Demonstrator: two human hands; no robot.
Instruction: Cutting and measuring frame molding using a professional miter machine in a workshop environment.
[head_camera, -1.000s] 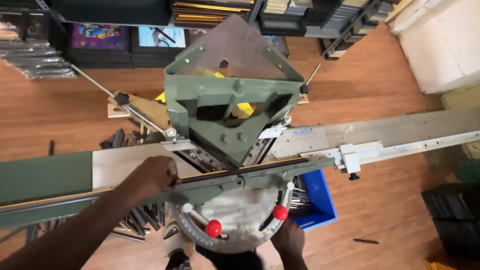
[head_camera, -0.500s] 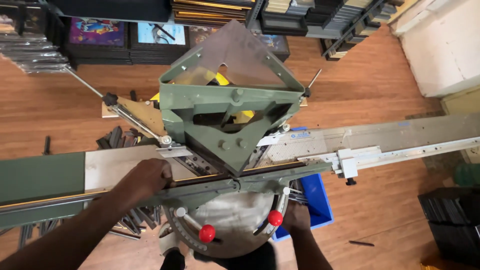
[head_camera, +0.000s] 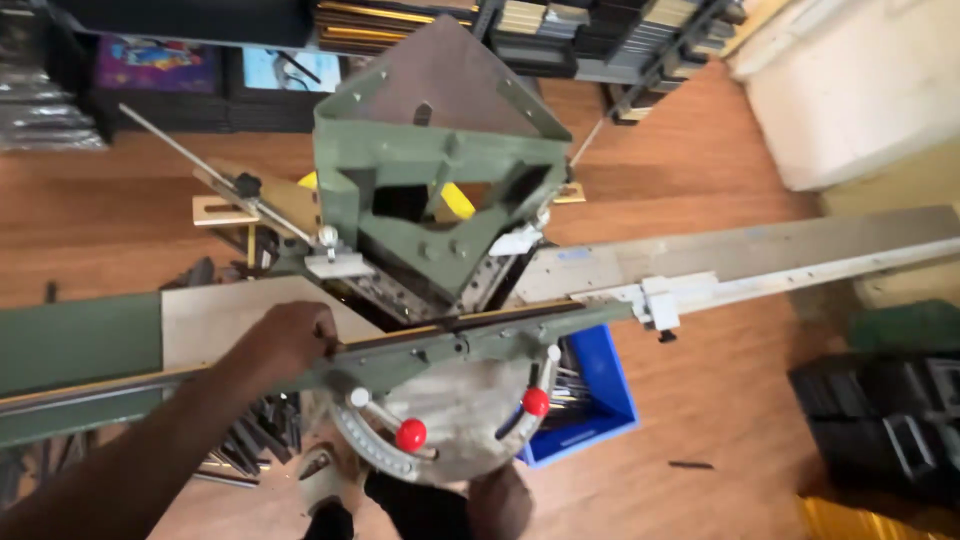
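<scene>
A green mitre cutting machine (head_camera: 440, 190) with a V-shaped head stands in front of me. A thin dark moulding strip (head_camera: 470, 322) lies along its green fence (head_camera: 480, 345). My left hand (head_camera: 285, 345) presses down on that strip just left of the cutting head, fingers curled over it. My right hand (head_camera: 500, 505) is low at the bottom edge, below the round angle plate (head_camera: 460, 420) and its two red-knobbed levers (head_camera: 411, 434); it touches nothing I can see, and its fingers are hidden.
A long pale measuring arm with a sliding stop (head_camera: 660, 300) reaches out to the right. A blue bin (head_camera: 600, 400) sits under the machine. Dark offcuts (head_camera: 240, 440) litter the wooden floor. Shelves of frame stock (head_camera: 560, 30) line the back.
My right hand has dropped from beside the right red knob to the bottom edge. The left hand stays on the strip.
</scene>
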